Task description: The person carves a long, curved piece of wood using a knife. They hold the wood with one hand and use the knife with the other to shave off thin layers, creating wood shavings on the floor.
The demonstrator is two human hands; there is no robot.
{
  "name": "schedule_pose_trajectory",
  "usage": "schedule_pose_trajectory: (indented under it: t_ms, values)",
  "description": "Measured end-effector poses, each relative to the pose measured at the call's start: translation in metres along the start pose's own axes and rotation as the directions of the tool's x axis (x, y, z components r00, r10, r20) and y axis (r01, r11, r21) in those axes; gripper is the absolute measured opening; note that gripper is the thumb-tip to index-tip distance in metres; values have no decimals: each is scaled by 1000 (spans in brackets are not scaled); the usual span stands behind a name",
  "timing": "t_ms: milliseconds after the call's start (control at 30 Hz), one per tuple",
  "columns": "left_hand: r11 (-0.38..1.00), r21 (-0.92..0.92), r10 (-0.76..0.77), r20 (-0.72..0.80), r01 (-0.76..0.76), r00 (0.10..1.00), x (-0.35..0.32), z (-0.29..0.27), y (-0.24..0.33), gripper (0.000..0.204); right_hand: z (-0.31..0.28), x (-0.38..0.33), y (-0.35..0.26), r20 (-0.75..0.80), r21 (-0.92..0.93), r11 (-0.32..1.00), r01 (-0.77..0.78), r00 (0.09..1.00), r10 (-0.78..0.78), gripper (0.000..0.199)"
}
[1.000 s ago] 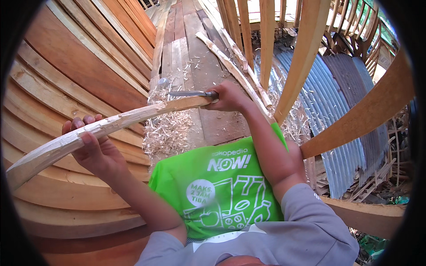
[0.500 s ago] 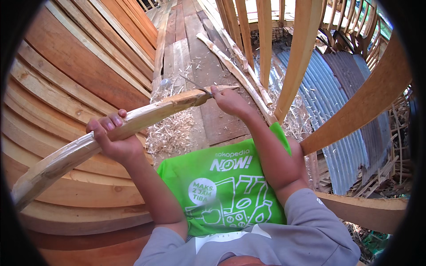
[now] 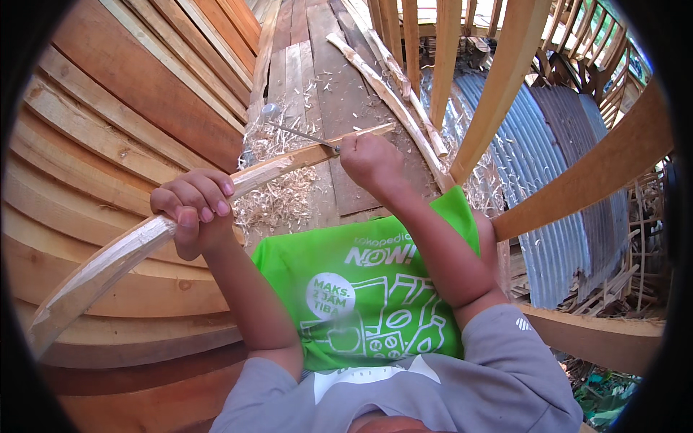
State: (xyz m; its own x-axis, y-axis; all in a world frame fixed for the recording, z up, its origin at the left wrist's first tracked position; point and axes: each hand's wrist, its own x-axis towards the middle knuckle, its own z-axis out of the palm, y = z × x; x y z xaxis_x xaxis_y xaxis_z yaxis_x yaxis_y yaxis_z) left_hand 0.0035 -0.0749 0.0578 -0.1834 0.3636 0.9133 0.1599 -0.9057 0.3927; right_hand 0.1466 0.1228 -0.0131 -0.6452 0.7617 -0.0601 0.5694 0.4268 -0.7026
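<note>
A long, curved, pale wooden pole slants across in front of me, its near end at the lower left and its thinner tip at the upper right. My left hand is wrapped over the pole's middle, with the fingers on top. In my right hand is a knife, its handle hidden by the closed fingers. The thin blade points left and crosses the pole near its far part. Over my lap lies a green printed cloth or bag, below both forearms.
Wood shavings lie heaped on the plank floor. Two peeled poles lie along the floor's right side. Stacked planks form a wall at left. Upright curved timbers and corrugated metal sheets stand at right.
The pole has been rolled, showing a different face. My left hand now wraps over its top and sits slightly farther right. My right fist has turned, with the knife still on the pole.
</note>
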Motion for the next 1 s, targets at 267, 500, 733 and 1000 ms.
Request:
schedule_pose_trajectory:
  t_ms: [267, 500, 733, 1000]
  values:
    - [997, 54, -43, -128, 51, 991, 4, 23, 3, 16, 11, 50, 110, 28, -227, 973, -43, 998, 51, 58]
    - [977, 208, 169, -675, -34, 718, 8, 51, -9, 17, 1, -9, 1, -36, -43, 999, -5, 999, 3, 54]
    - [969, 245, 177, -781, 32, 598, 13, 55, -15, 21, 19, 5, 25, -139, 91, 994, -57, 988, 69, 58]
    - [965, 258, 177, -782, 53, 598, 10, 55, -15, 22, 13, -1, 19, -100, 90, 995, -52, 993, 61, 52]
